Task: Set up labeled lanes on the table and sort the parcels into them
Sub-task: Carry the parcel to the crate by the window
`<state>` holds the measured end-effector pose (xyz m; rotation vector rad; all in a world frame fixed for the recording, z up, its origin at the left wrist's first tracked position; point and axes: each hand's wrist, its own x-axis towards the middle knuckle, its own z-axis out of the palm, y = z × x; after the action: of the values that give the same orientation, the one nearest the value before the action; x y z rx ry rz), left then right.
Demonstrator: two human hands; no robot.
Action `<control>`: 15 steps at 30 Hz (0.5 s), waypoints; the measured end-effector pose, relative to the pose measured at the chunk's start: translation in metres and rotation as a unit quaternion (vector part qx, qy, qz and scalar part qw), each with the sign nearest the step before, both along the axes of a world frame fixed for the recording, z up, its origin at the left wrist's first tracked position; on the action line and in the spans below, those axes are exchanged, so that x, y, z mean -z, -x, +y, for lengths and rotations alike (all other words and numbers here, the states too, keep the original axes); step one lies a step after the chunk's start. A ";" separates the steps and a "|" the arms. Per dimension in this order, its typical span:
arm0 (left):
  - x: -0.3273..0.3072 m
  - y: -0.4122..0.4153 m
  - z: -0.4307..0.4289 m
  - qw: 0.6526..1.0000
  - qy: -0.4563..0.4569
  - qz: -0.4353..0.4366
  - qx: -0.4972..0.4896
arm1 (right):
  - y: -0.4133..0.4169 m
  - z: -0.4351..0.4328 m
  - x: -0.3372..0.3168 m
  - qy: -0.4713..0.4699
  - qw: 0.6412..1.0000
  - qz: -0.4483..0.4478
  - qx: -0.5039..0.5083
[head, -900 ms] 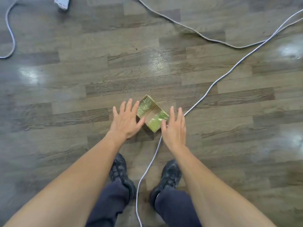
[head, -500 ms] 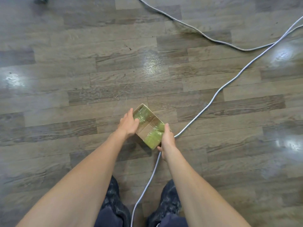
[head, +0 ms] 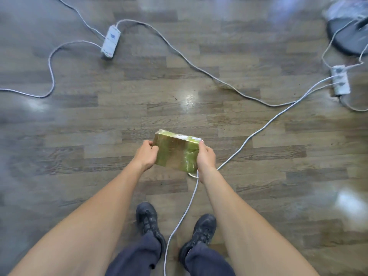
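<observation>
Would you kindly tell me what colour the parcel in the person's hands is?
The parcel is golden-brown with green patches, best seen in the head view.

A single head-worn wide-angle camera looks steeply down onto the wooden floor [head: 79,136]

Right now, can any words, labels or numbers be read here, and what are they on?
No text here can be read.
Parcel, gripped by the left hand and the right hand: pale strip along its top edge, too blurred to read.
Left power strip: blue mark, too blurred to read.
Right power strip: no writing shows.
</observation>
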<state>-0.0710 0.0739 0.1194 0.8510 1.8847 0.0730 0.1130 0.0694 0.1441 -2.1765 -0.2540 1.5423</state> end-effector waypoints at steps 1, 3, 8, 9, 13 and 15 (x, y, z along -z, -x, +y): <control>-0.025 0.005 0.008 1.000 -0.011 0.002 -0.006 | 0.005 0.010 -0.023 -0.011 1.000 -0.002 0.000; -0.073 0.015 0.024 0.999 -0.036 0.004 -0.023 | 0.014 0.029 -0.068 -0.034 0.999 -0.003 0.008; -0.195 0.035 0.062 0.988 -0.101 -0.009 -0.112 | 0.036 0.072 -0.190 -0.071 0.997 -0.012 0.014; -0.220 0.040 0.068 0.985 -0.114 -0.003 -0.126 | 0.041 0.078 -0.214 -0.077 0.997 -0.002 0.017; -0.318 0.058 0.091 0.976 -0.143 0.012 -0.162 | 0.057 0.097 -0.312 -0.133 0.991 0.010 0.018; -0.362 0.066 0.097 0.976 -0.145 -0.019 -0.163 | 0.066 0.102 -0.357 -0.175 0.984 0.010 0.024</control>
<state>-0.1367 0.1710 0.4812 0.7177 1.9910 0.5741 0.0475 0.1717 0.5013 -1.8774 -0.4289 1.3746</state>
